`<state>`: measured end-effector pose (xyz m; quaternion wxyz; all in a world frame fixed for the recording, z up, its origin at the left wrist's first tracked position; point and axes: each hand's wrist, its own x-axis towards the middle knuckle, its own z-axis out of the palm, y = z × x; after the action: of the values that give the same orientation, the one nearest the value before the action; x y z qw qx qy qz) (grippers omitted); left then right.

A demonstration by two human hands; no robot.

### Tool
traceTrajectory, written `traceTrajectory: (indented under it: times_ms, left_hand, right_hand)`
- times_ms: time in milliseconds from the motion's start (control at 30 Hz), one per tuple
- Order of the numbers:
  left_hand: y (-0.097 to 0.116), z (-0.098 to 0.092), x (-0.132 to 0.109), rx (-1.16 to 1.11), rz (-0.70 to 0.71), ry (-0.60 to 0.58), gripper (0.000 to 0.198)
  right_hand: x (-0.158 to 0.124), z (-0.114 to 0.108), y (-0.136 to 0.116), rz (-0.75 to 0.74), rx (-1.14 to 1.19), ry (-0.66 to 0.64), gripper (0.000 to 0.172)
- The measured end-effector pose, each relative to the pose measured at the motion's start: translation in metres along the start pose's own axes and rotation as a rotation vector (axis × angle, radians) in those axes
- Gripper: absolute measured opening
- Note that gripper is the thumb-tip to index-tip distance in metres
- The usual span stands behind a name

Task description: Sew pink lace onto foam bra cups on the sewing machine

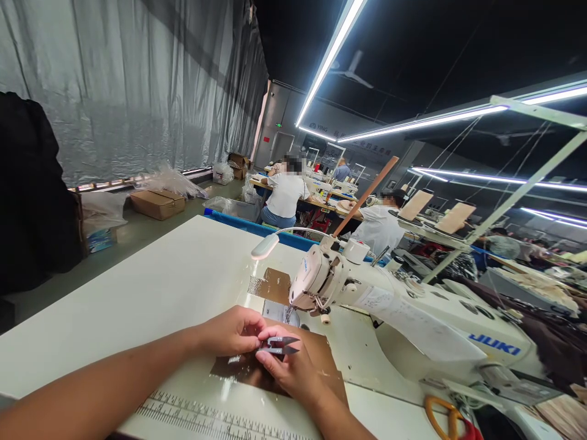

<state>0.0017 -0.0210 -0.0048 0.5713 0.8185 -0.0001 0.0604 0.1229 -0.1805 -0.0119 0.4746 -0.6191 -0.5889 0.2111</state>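
My right hand (293,366) is closed around a pair of thread snips (280,344), their two dark pointed blades spread apart and aimed to the right. Touching it at the fingertips, my left hand (236,333) is pinched closed; whatever lies between its fingers is too small to make out. Below both hands a brown sheet (328,360) lies flat on the white sewing table (183,275), partly covered by them. Just beyond stands the head of a white sewing machine (305,281), with its needle area (288,313) close to my fingers.
Ruler markings (206,421) run along the table's near edge. Orange-handled scissors (443,415) lie at the lower right. A small lamp (265,245) hangs over the machine's left side. Co-workers (282,195) sit ahead; a cardboard box (157,203) stands on the floor at left.
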Motion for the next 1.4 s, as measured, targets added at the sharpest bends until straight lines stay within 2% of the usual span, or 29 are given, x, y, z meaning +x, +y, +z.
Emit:
traceTrajectory:
  times_ms: [300,567,700,867,1033,1267,1400]
  left_hand:
    - [0.0007,-0.0018,-0.0009,-0.045,0.006,-0.046,0.009]
    - [-0.0055,0.0014,-0.0021,-0.185,0.128,-0.137,0.024]
    - [-0.0043,0.0016,-0.0012,-0.224,0.206,-0.186,0.028]
    - [-0.0009,0.0004,-0.0005,-0.27,0.215,-0.225,0.029]
    - [0.0,0.0001,-0.0002,-0.379,0.215,-0.295,0.034]
    - [-0.0041,0.0008,0.0002,-0.314,0.153,-0.213,0.025]
    - [-0.0058,0.0004,0.0005,-0.267,0.078,-0.167,0.026]
  right_hand:
    - [-0.0014,0.0036,0.0106,0.032,0.059,0.034,0.016]
    - [0.0004,0.0044,0.0048,0.028,0.127,0.086,0.012]
    - [-0.0009,0.0037,0.0027,-0.003,0.073,0.101,0.013]
    - [-0.0007,0.0037,0.0032,-0.03,0.063,0.121,0.013]
    - [-0.0008,0.0058,0.003,0.01,0.121,0.098,0.014]
    - [0.0009,0.0071,0.0034,-0.034,0.079,0.091,0.017]
    - [0.0009,0.0072,0.0037,-0.041,0.042,0.083,0.019]
